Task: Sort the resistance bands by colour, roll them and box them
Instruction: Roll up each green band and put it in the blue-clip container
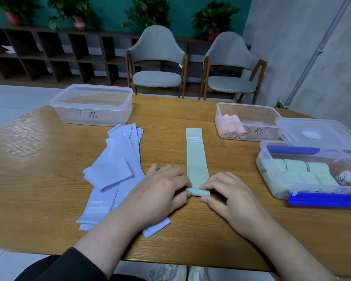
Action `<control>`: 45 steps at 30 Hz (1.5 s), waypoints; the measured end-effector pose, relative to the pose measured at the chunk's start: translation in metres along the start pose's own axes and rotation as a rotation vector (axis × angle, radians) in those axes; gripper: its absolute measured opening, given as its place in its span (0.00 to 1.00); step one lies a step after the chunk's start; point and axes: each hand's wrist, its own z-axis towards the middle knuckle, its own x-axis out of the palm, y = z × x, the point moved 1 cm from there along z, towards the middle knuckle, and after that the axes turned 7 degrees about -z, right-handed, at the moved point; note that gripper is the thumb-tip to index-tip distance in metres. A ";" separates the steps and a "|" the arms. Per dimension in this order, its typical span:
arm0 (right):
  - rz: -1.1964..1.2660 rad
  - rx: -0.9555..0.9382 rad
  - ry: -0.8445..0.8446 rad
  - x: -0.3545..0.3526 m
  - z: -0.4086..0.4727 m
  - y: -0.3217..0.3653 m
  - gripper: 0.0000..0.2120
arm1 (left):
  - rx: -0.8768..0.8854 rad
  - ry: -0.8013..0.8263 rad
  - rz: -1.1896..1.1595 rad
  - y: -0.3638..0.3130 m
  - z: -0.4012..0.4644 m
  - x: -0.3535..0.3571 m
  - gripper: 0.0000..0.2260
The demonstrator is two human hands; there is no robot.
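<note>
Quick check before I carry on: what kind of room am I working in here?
Probably an office lounge or meeting room, not a workshop. A round wooden table serves as the bench, two grey upholstered chairs stand behind it, and a low cubby shelf topped with potted plants lines a green wall.

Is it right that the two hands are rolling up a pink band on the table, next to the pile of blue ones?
Not quite: the band being rolled is green, not pink. The head view shows the left hand and right hand pinching its rolled end on the table, beside the blue pile. The pink ones are already rolled in the box.
</note>
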 end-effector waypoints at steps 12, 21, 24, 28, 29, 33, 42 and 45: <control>-0.003 0.031 0.026 -0.001 0.000 0.003 0.11 | 0.003 -0.004 0.006 0.000 0.000 -0.001 0.09; 0.007 0.024 0.021 -0.002 0.000 0.004 0.12 | -0.005 -0.004 0.010 -0.001 0.000 -0.001 0.12; 0.006 0.034 0.023 -0.002 0.000 0.004 0.13 | 0.000 -0.006 0.013 -0.001 0.000 -0.001 0.09; -0.012 0.049 0.037 -0.001 0.000 0.003 0.10 | 0.003 -0.005 0.005 0.000 0.000 0.000 0.10; -0.006 0.044 0.035 -0.001 0.000 0.002 0.09 | 0.004 -0.003 0.002 0.000 0.000 0.000 0.11; 0.015 0.029 0.017 -0.001 0.000 0.003 0.09 | 0.007 -0.009 0.005 0.000 -0.001 0.000 0.13; -0.001 0.034 0.025 0.000 -0.001 0.002 0.10 | 0.003 -0.002 -0.003 0.001 0.000 0.000 0.13; 0.002 0.032 0.022 0.000 0.000 0.002 0.11 | 0.001 -0.001 -0.003 0.000 0.000 0.000 0.15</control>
